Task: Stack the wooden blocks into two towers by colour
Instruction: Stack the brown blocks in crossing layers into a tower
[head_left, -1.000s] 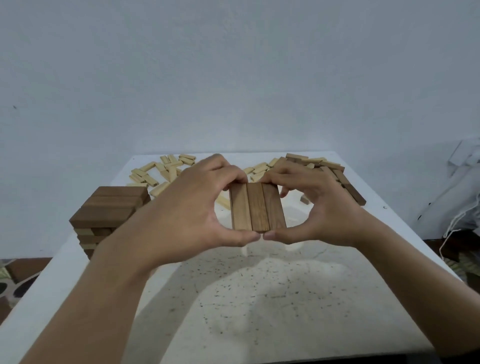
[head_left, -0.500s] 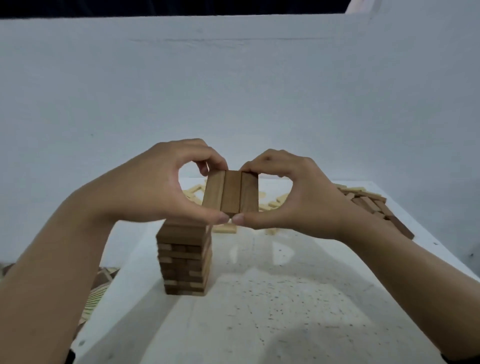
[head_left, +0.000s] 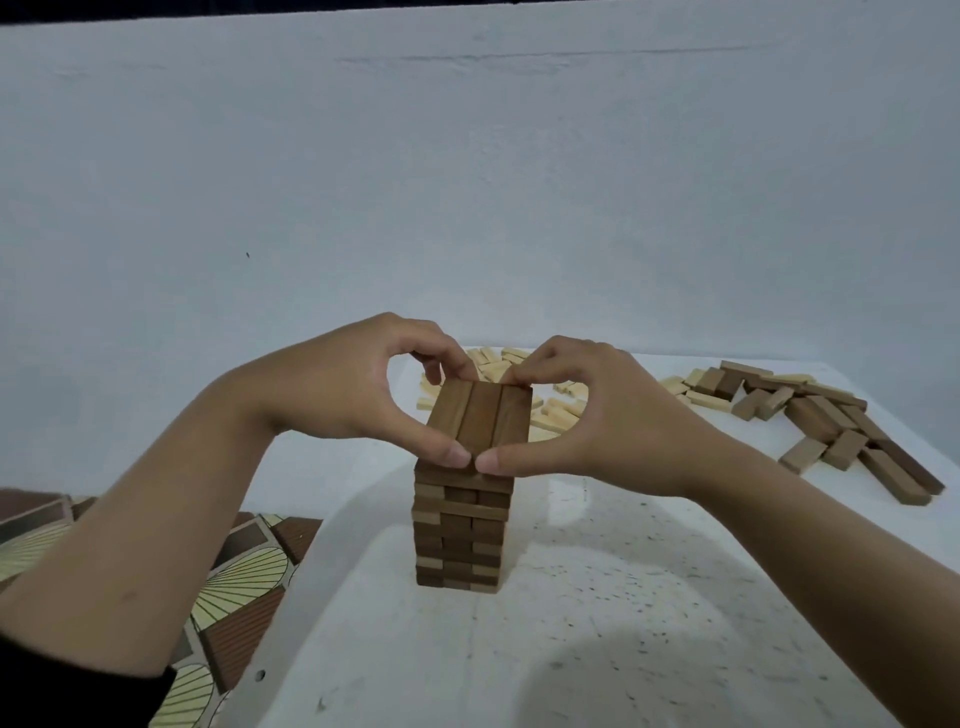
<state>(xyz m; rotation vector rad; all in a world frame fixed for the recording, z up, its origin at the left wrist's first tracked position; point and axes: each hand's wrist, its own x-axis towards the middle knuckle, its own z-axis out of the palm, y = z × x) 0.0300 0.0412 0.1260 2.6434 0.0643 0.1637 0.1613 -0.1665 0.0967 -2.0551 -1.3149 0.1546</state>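
— Where are the hands?
— The left hand (head_left: 353, 395) and right hand (head_left: 597, 421) together pinch a row of three dark blocks (head_left: 480, 415), thumbs near, fingers far.
— And the row?
— At the top of the dark tower (head_left: 460, 530), mid-table (head_left: 571, 649); whether it touches is unclear. Loose dark blocks (head_left: 831, 421) lie far right, pale blocks (head_left: 558, 410) behind.

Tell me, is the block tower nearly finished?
Not yet. The dark tower stands several layers high. The left hand and right hand pinch a row of three dark blocks at its top. At right lie loose dark blocks; behind, pale blocks lie unstacked.
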